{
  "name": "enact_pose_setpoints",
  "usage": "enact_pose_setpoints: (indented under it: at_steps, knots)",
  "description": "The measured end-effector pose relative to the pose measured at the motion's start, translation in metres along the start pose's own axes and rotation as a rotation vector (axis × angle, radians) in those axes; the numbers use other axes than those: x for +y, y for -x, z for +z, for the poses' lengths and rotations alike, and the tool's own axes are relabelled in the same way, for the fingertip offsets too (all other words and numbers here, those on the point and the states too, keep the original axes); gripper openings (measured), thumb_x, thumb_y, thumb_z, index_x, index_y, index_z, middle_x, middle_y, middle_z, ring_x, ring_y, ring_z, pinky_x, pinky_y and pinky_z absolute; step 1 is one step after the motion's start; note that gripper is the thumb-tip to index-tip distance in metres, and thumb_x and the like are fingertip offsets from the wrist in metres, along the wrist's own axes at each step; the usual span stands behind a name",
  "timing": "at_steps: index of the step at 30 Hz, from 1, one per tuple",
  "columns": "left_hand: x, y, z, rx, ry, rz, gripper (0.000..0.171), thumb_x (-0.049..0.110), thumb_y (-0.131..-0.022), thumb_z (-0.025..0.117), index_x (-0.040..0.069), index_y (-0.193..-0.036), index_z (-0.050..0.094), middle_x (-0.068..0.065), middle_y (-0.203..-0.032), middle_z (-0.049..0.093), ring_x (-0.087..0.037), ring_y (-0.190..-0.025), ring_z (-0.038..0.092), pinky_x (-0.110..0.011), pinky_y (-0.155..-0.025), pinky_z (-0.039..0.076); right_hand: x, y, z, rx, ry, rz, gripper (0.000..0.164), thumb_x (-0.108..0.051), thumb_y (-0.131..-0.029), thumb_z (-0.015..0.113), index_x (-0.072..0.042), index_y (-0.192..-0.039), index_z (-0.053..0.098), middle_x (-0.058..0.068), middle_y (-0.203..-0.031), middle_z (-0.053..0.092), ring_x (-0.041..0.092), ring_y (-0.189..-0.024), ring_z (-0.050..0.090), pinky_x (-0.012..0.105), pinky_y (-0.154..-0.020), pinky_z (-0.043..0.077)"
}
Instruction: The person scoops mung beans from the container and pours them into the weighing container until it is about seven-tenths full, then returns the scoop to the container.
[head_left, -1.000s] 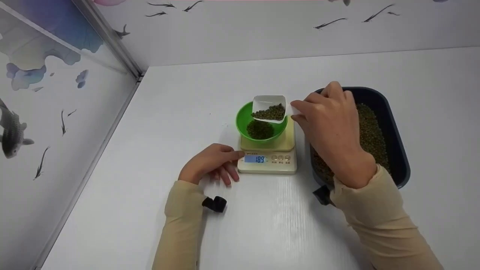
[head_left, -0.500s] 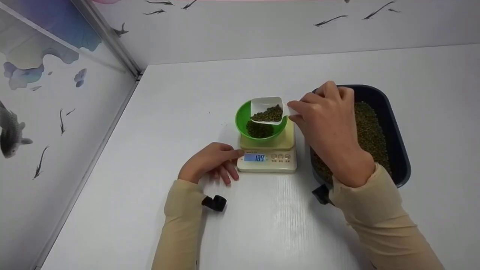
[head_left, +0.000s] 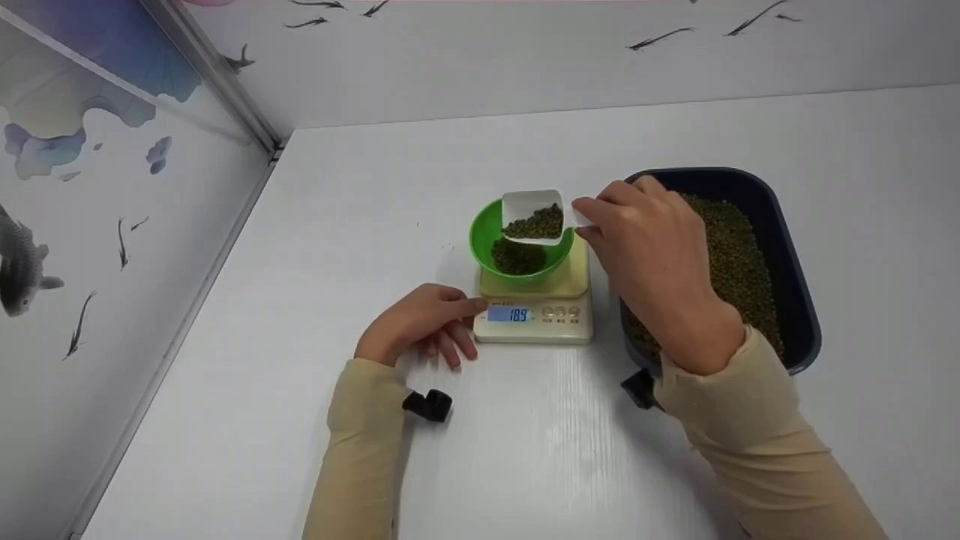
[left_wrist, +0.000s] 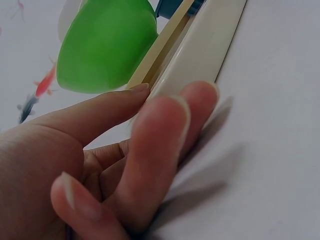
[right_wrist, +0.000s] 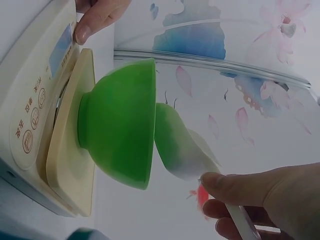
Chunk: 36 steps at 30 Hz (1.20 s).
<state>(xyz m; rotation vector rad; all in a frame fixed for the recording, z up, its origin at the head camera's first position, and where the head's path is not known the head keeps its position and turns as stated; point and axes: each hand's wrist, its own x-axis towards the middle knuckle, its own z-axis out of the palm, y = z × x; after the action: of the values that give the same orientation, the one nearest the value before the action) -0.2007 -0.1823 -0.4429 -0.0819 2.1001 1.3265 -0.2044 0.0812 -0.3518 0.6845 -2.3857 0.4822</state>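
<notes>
My right hand [head_left: 656, 259] pinches the handle of a white scoop [head_left: 529, 199] that holds small greenish-brown beans [head_left: 536, 225]. The scoop is tilted over a green bowl [head_left: 481, 232], near its rim in the right wrist view, with more beans [head_left: 517, 259] at the bowl's bottom. Under the bowl is a cream kitchen scale [head_left: 532, 334]; its lit display [head_left: 508, 314] reads 18.9. At the scale's left front side, my left hand [head_left: 420, 319] lies relaxed, index fingertip or thumb right at the edge beside the display, other fingers loosely bent over the table. It holds nothing.
A dark blue tub [head_left: 801, 300] of the same beans stands right of the scale, partly under my right hand and wrist. Behind the white table [head_left: 360, 187] rises a wall with fish drawings; another patterned panel [head_left: 75, 225] stands on the left.
My right hand and the scoop have shifted slightly left, and the fingers have drawn closer together. The display still reads 18.9. My left hand stays in place.
</notes>
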Motion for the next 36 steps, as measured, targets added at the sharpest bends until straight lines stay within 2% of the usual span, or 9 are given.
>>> enact_pose_setpoints:
  at_steps: [8, 17, 27, 36]
  knots:
    - [0.0019, 0.0003, 0.0007, 0.007, -0.004, -0.007, 0.054, 0.055, -0.076, 0.06, 0.002, -0.088, 0.059, -0.018, -0.074, 0.066, -0.033, -0.06, 0.064, -0.024, -0.036, 0.037, -0.0013, -0.0004, -0.0018, 0.006, -0.014, 0.01, 0.02, -0.006, -0.073, 0.073, -0.011, -0.092, 0.071, 0.007, -0.082, 0.063, 0.025, -0.07, 0.048, 0.036, -0.059, 0.045]
    - [0.0009, 0.0, -0.0001, -0.007, -0.011, 0.012, 0.055, 0.056, -0.077, 0.058, 0.002, -0.089, 0.058, -0.017, -0.074, 0.066, -0.032, -0.059, 0.064, -0.023, -0.036, 0.036, -0.003, -0.0016, -0.0024, 0.046, -0.023, -0.01, 0.02, -0.005, -0.072, 0.074, -0.009, -0.092, 0.071, 0.009, -0.081, 0.063, 0.026, -0.068, 0.047, 0.037, -0.058, 0.042]
    - [0.0006, 0.0, 0.0004, 0.007, -0.016, -0.001, 0.053, 0.055, -0.078, 0.058, 0.003, -0.089, 0.059, -0.017, -0.074, 0.066, -0.032, -0.059, 0.064, -0.024, -0.037, 0.038, -0.0047, -0.0048, -0.0018, 0.103, -0.022, -0.023, 0.021, -0.006, -0.069, 0.075, -0.01, -0.09, 0.071, 0.009, -0.079, 0.063, 0.027, -0.068, 0.049, 0.038, -0.054, 0.038]
    - [0.0003, 0.0011, 0.0003, 0.005, -0.011, 0.001, 0.052, 0.054, -0.078, 0.058, 0.003, -0.089, 0.058, -0.017, -0.073, 0.066, -0.033, -0.06, 0.064, -0.024, -0.037, 0.037, -0.0077, -0.0024, -0.0032, 0.041, -0.069, 0.021, 0.024, -0.002, -0.073, 0.072, -0.009, -0.095, 0.07, 0.006, -0.085, 0.063, 0.023, -0.074, 0.053, 0.037, -0.058, 0.048]
